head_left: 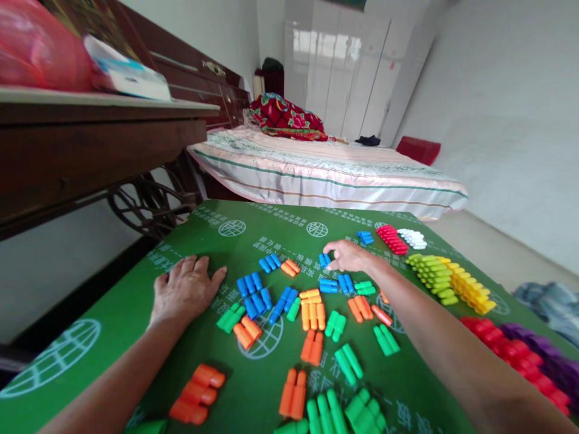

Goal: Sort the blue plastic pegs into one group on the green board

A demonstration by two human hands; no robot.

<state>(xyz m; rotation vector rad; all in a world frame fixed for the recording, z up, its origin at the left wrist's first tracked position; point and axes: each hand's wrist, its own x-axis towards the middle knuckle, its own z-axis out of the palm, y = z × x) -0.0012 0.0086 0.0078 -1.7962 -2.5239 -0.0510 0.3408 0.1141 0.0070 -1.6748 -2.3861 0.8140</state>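
My right hand reaches over the middle of the green board, thumb and forefinger closed around a small blue bullet-shaped plastic block. Lying flat on the board at the left, my left hand has its fingers apart and holds nothing. Between the hands are scattered blue blocks, orange blocks and green blocks, many joined in twos and threes. A small blue group lies beyond my right hand.
Along the right side stand sorted rows of red blocks, white blocks, lime blocks, yellow blocks and purple blocks. A bed stands behind the board. A wooden sewing table is at left.
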